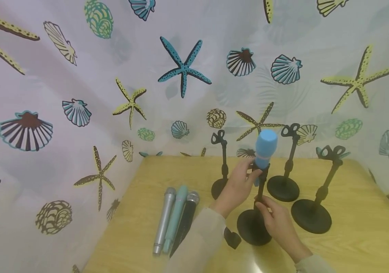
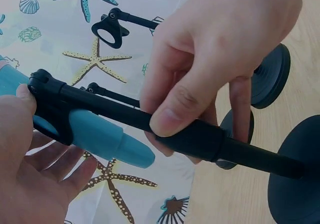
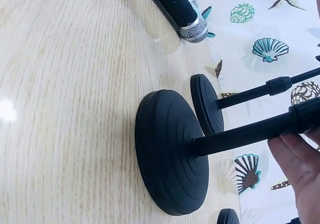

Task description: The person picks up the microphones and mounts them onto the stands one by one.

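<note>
A blue microphone (image 1: 266, 148) sits head up in the clip of a black desktop microphone stand (image 1: 255, 227). My left hand (image 1: 237, 184) holds the microphone at the clip, its thumb beside the clip (image 2: 47, 92) in the left wrist view. The microphone's tapered lower end (image 2: 135, 149) sticks out below the clip. Lower down, my right hand (image 1: 278, 220) grips the stand's pole at the thick collar (image 2: 192, 139). The round base (image 3: 172, 154) rests on the wooden table. In the right wrist view, only part of my right hand (image 3: 300, 164) shows.
Three more stands with bare clips stand around: one behind left (image 1: 224, 163), one behind right (image 1: 284, 185), one at right (image 1: 314, 212). Silver (image 1: 164, 220), teal (image 1: 176, 216) and black (image 1: 187, 216) microphones lie at left. A small dark object (image 1: 232, 238) lies by the base.
</note>
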Demonstrator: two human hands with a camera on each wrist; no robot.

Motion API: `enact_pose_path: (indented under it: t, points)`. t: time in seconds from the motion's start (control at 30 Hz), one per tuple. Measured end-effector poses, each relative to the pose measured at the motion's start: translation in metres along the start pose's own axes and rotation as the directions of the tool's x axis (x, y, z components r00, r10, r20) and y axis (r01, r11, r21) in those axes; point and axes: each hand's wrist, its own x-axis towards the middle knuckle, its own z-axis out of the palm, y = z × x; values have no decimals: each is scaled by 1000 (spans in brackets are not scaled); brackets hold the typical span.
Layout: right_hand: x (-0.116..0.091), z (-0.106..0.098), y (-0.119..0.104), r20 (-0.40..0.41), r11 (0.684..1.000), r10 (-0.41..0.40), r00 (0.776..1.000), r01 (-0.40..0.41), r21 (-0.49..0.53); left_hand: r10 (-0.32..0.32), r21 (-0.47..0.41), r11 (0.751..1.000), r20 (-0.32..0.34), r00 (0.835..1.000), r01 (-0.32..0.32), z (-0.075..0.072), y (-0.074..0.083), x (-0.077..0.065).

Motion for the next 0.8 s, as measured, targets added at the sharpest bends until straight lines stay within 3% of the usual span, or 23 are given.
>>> enact_pose_path:
  t: [0.2, 0.37, 0.6, 0.8]
  points:
    - [-2, 2, 0, -15, 1000, -10, 1000, 10, -9, -50, 39, 998, -52, 997, 52, 8, -8, -14]
    - [-2, 3, 1, -34, 999, -25, 999, 24, -32, -80, 5, 997, -80, 994, 81, 18, -14, -26]
    - [-4, 3, 1, -41, 997, -51, 998, 49, -61, -156, -95, 984, -35, 987, 152, 29, -20, -42]
    - [-6, -2, -1, 6, 996, -44, 999, 44, -78, -211, -151, 966, 0, 978, 208, 37, -25, -50]
